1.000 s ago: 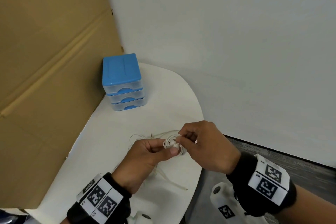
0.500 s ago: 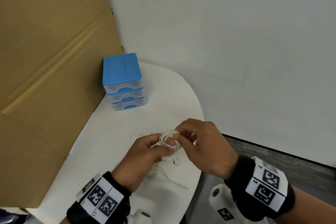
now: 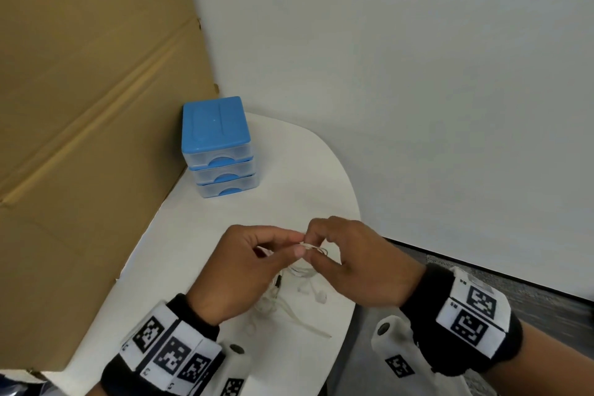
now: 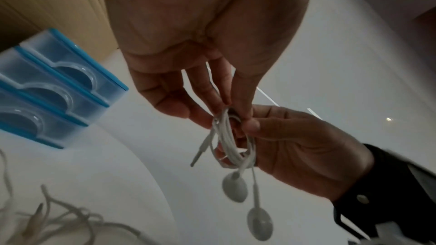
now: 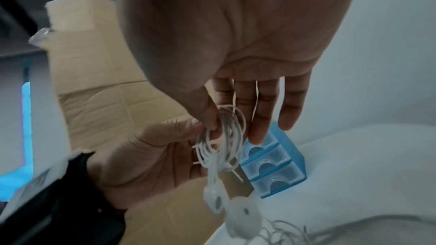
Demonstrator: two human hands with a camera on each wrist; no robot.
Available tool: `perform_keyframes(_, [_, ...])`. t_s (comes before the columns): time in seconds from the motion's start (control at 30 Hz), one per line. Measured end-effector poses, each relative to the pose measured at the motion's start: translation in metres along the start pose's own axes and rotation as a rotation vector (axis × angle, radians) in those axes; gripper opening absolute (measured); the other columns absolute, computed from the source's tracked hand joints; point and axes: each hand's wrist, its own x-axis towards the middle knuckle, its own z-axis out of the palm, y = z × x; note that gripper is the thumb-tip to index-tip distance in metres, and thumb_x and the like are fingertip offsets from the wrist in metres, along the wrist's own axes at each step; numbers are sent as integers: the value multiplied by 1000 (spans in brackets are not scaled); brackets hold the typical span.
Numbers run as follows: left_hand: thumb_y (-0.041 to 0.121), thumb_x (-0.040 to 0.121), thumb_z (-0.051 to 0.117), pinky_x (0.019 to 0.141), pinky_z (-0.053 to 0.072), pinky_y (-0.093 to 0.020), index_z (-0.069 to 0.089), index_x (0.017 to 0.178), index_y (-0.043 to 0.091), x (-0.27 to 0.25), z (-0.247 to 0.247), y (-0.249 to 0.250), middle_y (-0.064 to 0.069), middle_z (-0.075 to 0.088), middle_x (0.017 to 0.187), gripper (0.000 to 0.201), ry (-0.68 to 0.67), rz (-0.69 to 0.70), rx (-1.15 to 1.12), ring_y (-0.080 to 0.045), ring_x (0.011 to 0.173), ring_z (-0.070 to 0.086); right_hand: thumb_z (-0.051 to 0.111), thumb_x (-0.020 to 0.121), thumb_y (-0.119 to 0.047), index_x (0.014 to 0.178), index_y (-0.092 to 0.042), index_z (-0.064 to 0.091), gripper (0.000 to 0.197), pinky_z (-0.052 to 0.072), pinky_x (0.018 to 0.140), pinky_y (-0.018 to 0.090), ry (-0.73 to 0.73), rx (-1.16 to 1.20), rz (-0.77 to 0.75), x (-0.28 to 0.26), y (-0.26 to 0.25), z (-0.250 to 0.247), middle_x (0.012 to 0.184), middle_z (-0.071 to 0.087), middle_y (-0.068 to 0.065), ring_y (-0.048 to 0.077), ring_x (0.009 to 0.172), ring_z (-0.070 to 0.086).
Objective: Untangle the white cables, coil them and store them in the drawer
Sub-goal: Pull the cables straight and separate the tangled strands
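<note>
Coiled earphone cable (image 4: 232, 142) held above near bench (image 3: 199, 254) edge, pinched by left hand (image 3: 238, 270) and right hand (image 3: 360, 262) fingers; closed drawer unit (image 3: 218, 148) far-left, nearer left hand; second tangle (image 3: 273, 302) on bench below

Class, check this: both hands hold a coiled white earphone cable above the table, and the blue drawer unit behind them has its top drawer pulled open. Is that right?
Not quite. All three drawers of the drawer unit are shut, as the head view shows. The rest stands: the left hand and right hand hold the coiled earphone cable above the table.
</note>
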Motion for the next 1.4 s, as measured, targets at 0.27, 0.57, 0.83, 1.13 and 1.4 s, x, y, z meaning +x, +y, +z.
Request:
perform_keyframes(0.27, [6,78,78,69,56,-26,76,91,22,52,-16,-17,-5,77,84,20,261,-137,-132,-12,71,67,66,90,-4,96,-1,60,9,49,70,29,89,671,291,64,19,1,78,68,14,22,73,62])
perform_keyframes(0.57, [9,80,77,68,56,-27,69,98,6,118,-12,-62,-9,72,84,20,411,-346,-323,-16,68,66,70,83,3,89,-6,58,16,52,59,32,248,854,545,123,60,17,77,65,19,27,60,59])
perform_keyframes(0.83, [10,76,81,54,50,-22,64,82,10,157,-2,-108,-8,68,74,19,317,-539,-216,-15,58,62,67,81,5,82,-7,59,15,50,45,22,117,559,705,154,106,43,73,64,18,17,46,56])
perform_keyframes(1.13, [30,72,85,73,55,-33,66,79,25,157,-10,-115,-3,73,85,21,295,-492,80,-20,72,67,65,81,-27,96,-26,68,16,48,76,27,141,80,705,159,113,40,99,69,-4,21,92,65])
perform_keyframes(1.4, [23,82,75,68,51,-27,66,74,25,130,-12,-99,0,72,83,12,214,-426,215,-23,77,70,63,85,-28,97,-22,66,14,44,74,27,149,40,753,120,113,24,105,67,-1,20,90,59])
